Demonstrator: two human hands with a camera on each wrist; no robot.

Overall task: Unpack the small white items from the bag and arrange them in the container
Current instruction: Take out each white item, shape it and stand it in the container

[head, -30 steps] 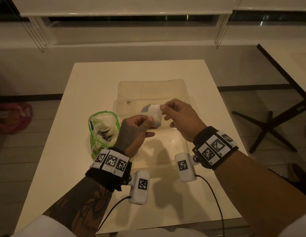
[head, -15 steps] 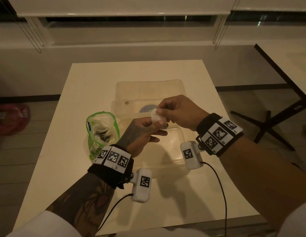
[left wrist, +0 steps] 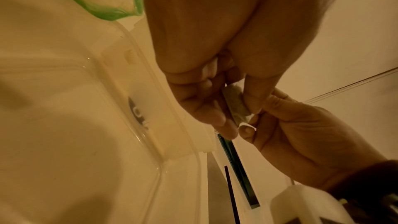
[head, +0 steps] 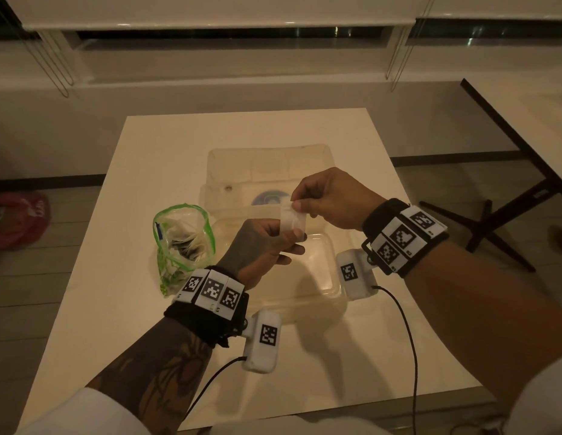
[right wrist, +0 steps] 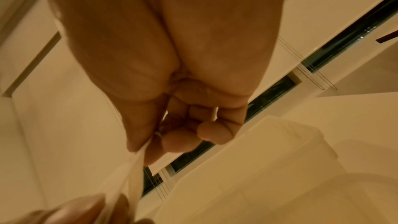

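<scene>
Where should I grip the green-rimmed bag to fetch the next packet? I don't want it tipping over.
Pinch the green-rimmed bag at its green rim, coming from above on the side next to the clear container. It stands upright and open-mouthed on the table, and its thin walls would likely crumple lower down.

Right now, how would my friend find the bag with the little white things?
Look at the pale table. Left of the clear container, beside the left hand, stands the bag. It alone has a green rim, standing open with white items inside.

One bag (head: 184, 243), one container (head: 317, 279) (lidded), one packet (head: 292, 220).
</scene>
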